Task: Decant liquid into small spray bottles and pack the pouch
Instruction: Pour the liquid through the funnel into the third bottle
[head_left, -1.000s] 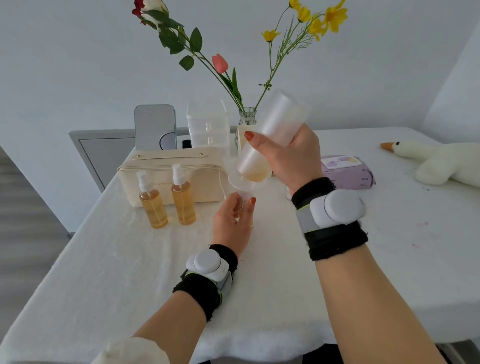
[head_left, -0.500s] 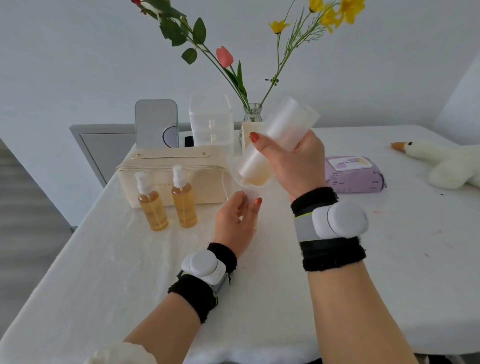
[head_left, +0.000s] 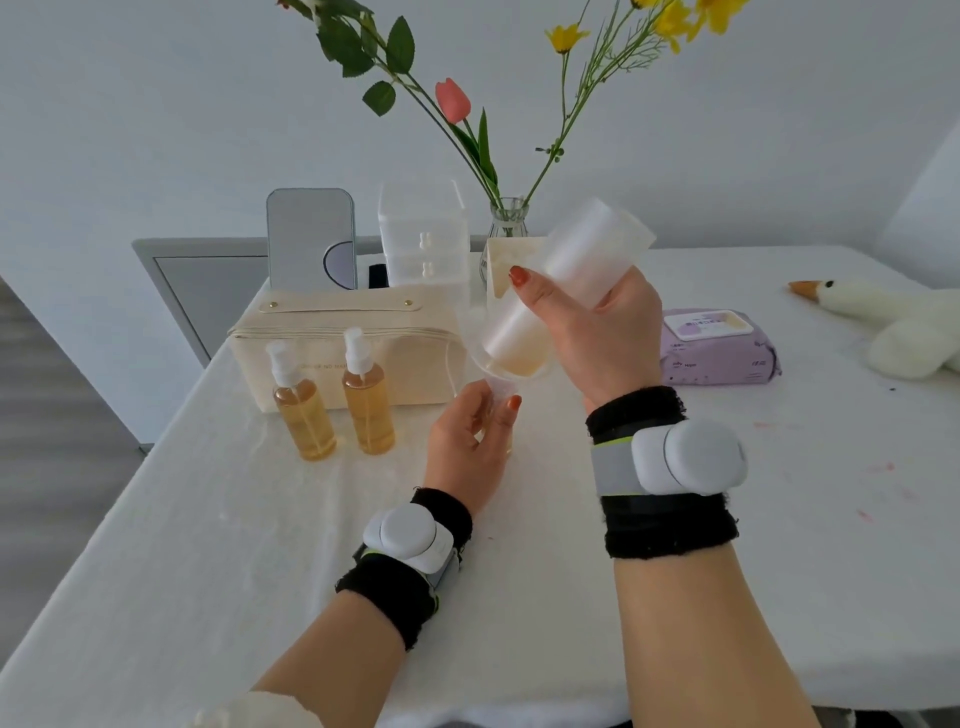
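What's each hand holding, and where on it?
The right hand grips the frosted bottle around its middle. The left hand holds a small clear bottle near its top, under the funnel.

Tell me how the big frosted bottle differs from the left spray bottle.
The frosted bottle is wide, the spray bottle slim. Frosted bottle tipped mouth-down in the right hand, spray bottle upright on the table. Frosted bottle nearly empty, spray bottle mostly full. Both hold amber liquid.

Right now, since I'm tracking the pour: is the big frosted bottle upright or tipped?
Tipped. The right hand holds the frosted bottle slanted mouth-down, liquid pooled at its low end above the funnel.
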